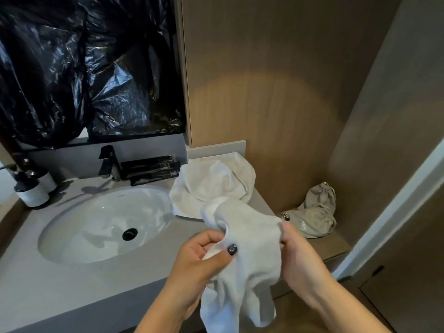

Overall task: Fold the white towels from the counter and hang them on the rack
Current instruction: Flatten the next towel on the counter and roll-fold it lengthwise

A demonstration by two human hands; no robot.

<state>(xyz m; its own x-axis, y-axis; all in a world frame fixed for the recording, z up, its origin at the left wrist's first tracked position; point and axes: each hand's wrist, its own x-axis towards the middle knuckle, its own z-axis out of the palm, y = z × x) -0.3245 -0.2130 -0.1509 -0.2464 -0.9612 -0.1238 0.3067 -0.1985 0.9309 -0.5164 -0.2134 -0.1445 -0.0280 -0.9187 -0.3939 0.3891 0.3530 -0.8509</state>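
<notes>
Nearest to us, our left hand (204, 255) pinches a fold of a white towel (245, 255) between thumb and curled fingers, while our right hand (298, 258) grips its other edge; the cloth hangs between them over the counter (48, 284) edge. Beyond, a second crumpled towel (213, 181) lies on the counter right of the sink (101, 224). Farther back stand the black faucet (108, 164) and black plastic sheeting (84, 68).

left hand (199, 258): thumb-and-finger pinch (nail dark); right hand (298, 255): fingers curled, gripping; forearms converge
</notes>
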